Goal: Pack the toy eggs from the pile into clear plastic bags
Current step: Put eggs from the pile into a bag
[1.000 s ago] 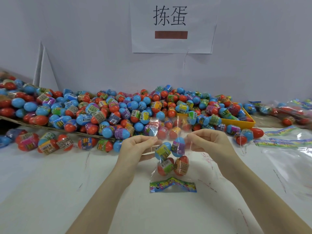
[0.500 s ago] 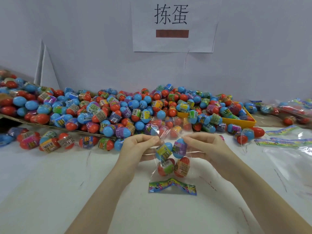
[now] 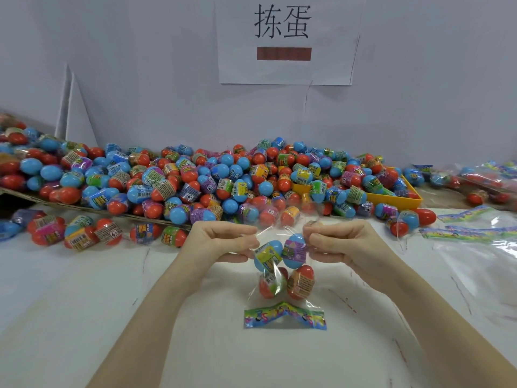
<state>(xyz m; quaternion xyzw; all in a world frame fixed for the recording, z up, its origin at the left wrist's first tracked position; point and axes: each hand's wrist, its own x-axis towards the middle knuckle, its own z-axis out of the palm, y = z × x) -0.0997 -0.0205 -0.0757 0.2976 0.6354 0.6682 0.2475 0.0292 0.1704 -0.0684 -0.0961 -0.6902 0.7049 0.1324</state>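
A clear plastic bag (image 3: pixel 316 299) with a colourful printed strip at its bottom hangs upright over the white table, holding several blue-and-red toy eggs (image 3: pixel 282 266). My left hand (image 3: pixel 221 243) pinches the bag's open top at its left side. My right hand (image 3: pixel 340 243) pinches the top at its right side. Behind the hands a large pile of blue-and-red toy eggs (image 3: pixel 195 180) stretches across the back of the table.
A yellow tray (image 3: pixel 397 198) full of eggs sits at the back right. Filled bags (image 3: pixel 486 180) and flat unfilled bags (image 3: pixel 470 233) lie at the right. Loose eggs (image 3: pixel 75 233) lie at the left front of the pile, on a cardboard sheet's edge (image 3: pixel 84 210). A paper sign (image 3: pixel 284 37) hangs on the wall.
Both hands kept their pinch on the bag's top and drew slightly closer together, and the bag with its eggs stayed hanging in nearly the same place.
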